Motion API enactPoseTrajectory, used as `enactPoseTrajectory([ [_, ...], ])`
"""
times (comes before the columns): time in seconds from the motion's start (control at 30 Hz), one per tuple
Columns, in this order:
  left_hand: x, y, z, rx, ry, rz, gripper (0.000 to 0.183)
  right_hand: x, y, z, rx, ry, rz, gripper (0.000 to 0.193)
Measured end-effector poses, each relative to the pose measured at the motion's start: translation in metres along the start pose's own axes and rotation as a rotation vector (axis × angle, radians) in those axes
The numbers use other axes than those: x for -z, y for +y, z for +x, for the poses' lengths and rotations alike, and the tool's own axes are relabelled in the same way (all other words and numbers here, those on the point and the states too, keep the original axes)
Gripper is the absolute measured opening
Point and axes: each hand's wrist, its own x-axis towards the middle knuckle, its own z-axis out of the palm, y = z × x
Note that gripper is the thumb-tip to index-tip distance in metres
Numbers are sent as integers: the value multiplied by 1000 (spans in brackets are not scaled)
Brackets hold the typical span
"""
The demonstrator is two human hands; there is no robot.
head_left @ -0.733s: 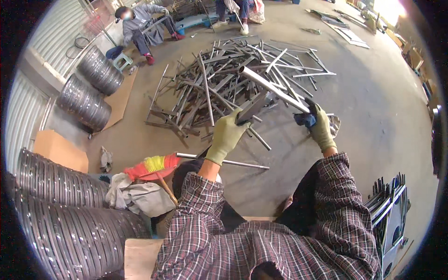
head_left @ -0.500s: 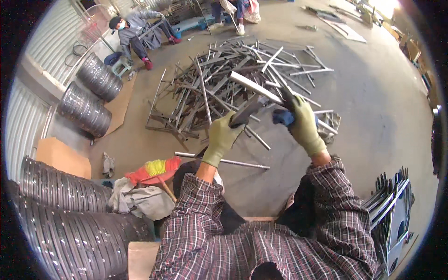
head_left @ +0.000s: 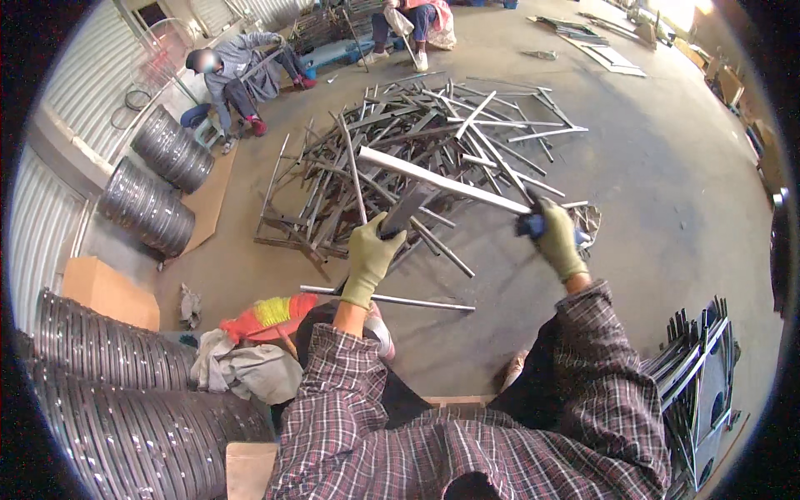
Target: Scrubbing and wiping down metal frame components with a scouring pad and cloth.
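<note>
Both hands wear yellow-green gloves with dark fingertips. My left hand (head_left: 372,257) is closed around a broad dark grey metal bar (head_left: 412,202) that slants away over the pile. My right hand (head_left: 560,238) is closed at the near right end of a long, light metal tube (head_left: 442,180). A blue cloth (head_left: 529,225) is bunched under its fingers, against the tube's end. Whether the bar and the tube are joined in one frame, I cannot tell. Beyond them a heap of grey metal tube frames (head_left: 333,179) lies on the floor.
A loose metal rod (head_left: 417,302) lies before my knees. Coiled black bundles (head_left: 125,425) stand at left, near a grey cloth (head_left: 250,375) and a red-yellow cloth (head_left: 267,318). Stacked metal frames (head_left: 700,358) stand at right. Two people sit beyond the heap, one (head_left: 250,71) handling a bar.
My hands have moved apart: the left toward me and leftward, the right slightly down and to the right. The light tube has shifted left and toward me, showing more of its length.
</note>
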Motion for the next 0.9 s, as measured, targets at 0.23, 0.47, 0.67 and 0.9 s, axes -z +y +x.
enactPoseTrajectory([
  [0.23, 18, 26, -5, -12, -27, 10, 29, 5, -127, 66, 231, -19, -45, 41],
  [0.47, 6, -28, 8, 57, 43, -134, 33, 25, 91, -43, -204, 2, -167, 44],
  [0.67, 11, -7, -6, 78, -54, -104, 30, 7, -75, 19, 90, 57, -124, 43],
  [0.9, 35, -50, -14, 47, 83, -13, 35, 12, -4, -1, -101, -115, -173, 29],
])
